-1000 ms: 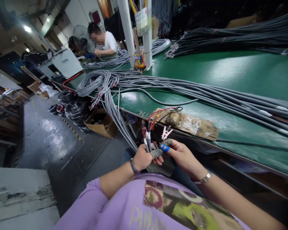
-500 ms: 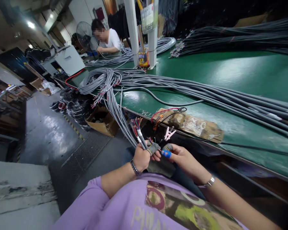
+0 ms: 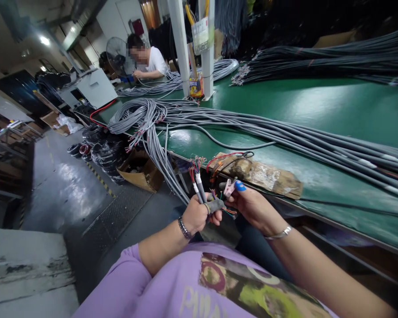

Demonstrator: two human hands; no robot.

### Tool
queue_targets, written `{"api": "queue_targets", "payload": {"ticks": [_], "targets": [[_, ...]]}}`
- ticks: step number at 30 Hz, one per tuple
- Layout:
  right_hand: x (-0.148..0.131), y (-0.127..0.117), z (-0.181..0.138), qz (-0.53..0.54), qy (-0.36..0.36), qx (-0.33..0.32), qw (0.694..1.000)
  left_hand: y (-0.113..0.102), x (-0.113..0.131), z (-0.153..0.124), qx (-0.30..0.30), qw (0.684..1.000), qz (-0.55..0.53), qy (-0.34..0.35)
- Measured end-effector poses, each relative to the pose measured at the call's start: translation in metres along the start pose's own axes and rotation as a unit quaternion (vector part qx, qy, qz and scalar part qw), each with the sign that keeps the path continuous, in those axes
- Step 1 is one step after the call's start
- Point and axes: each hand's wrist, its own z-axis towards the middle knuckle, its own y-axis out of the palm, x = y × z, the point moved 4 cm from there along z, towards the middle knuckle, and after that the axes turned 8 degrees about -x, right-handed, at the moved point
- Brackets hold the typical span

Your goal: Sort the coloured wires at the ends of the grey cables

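My left hand (image 3: 196,217), a grey finger cover on it, is closed around several grey cables (image 3: 200,189). Their stripped ends fan out above the fist in thin coloured wires (image 3: 196,164). More loose wires (image 3: 228,212) stick out past the fingertips toward the right. A pale pink clip (image 3: 229,187) is pinched by my right hand (image 3: 252,206), close to the bench edge. Blue tape wraps the right thumb. Just beyond the clip lies a worn wooden block (image 3: 263,176) covered in tape.
Long grey cables (image 3: 285,137) run across the green bench (image 3: 318,101). A cardboard box (image 3: 141,172) and wrapped coils (image 3: 106,154) stand on the floor at left. Across the bench a person (image 3: 155,62) works near a fan (image 3: 116,51). White posts (image 3: 208,70) rise from the bench.
My right hand has moved up and away from the wires near my left hand and taken hold of the pink clip. The left hand keeps its grip on the cables.
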Motion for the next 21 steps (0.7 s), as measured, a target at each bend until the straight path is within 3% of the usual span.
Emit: {"api": "queue_targets", "payload": {"ticks": [3, 7, 13, 21], "targets": [[-0.002, 0.004, 0.002, -0.011, -0.026, 0.031, 0.999, 0.002, 0.000, 0.004, -0.007, 1.000, 0.015, -0.008], [0.002, 0.006, 0.004, 0.043, 0.003, 0.019, 0.999, 0.004, -0.001, 0.010, -0.002, 1.000, 0.017, -0.018], [0.003, 0.007, 0.005, 0.034, -0.009, 0.006, 0.999, 0.008, -0.003, 0.017, -0.005, 0.999, 0.014, -0.032], [0.003, 0.008, -0.001, 0.073, 0.029, 0.016, 0.997, 0.005, -0.004, 0.005, 0.021, 0.999, 0.024, -0.023]]}}
